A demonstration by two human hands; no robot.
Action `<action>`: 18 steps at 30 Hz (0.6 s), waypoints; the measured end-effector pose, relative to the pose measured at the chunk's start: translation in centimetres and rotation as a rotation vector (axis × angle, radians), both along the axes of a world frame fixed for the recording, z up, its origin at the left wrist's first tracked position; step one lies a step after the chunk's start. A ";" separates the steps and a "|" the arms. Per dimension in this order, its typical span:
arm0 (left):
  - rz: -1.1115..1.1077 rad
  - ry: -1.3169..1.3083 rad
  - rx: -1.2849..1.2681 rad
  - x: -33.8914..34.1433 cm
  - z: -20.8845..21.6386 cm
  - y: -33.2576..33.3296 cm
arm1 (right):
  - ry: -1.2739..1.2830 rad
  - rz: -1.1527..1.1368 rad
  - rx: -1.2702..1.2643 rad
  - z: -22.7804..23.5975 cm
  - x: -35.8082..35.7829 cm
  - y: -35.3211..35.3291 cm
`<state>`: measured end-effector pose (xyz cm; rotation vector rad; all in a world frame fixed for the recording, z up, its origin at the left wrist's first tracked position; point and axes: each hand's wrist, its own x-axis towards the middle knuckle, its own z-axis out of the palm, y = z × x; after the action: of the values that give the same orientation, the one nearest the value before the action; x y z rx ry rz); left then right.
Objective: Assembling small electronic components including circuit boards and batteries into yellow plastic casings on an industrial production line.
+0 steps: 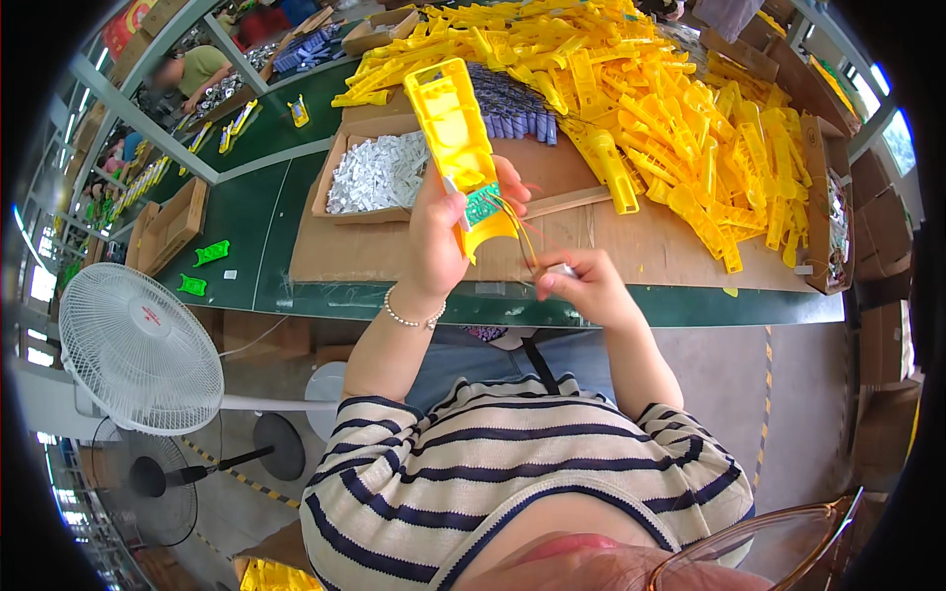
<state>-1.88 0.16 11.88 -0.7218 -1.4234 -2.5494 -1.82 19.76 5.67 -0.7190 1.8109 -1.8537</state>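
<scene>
My left hand (437, 234) is closed around a long yellow plastic housing (455, 113), held up tilted above the table's near edge with its hollow side showing. A small green circuit board (482, 204) lies in the housing's lower part, by my left thumb and fingers. Thin red, yellow and dark wires (525, 236) run from the board toward my right hand (594, 288). The right thumb and fingers are pinched together at the wire ends, with a small whitish piece (563, 270) showing between them. Its exact kind cannot be made out.
Beyond my hands are a carton (381, 215) of small white parts, purple-grey cylinders (514, 110) and a large heap of yellow housings (680, 128). Two bright green pieces (211, 253) lie at left. A white fan (141, 345) stands left; an open box (826, 266) sits right.
</scene>
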 end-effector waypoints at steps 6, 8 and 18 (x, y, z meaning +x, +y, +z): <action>0.268 -0.014 -0.160 0.8 -1.9 -0.4 | 1.253 -0.595 0.036 3.3 0.9 3.4; 0.267 -0.009 -0.210 0.8 -2.9 -0.4 | 1.300 -0.550 -0.077 4.1 0.8 3.4; 0.144 -0.344 0.497 1.0 -4.3 0.3 | 1.304 -0.434 -0.013 1.2 0.1 1.6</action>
<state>-0.90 0.42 7.60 -0.1033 -0.7998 -2.8235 -1.71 21.31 6.86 -1.9727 2.8636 -1.7068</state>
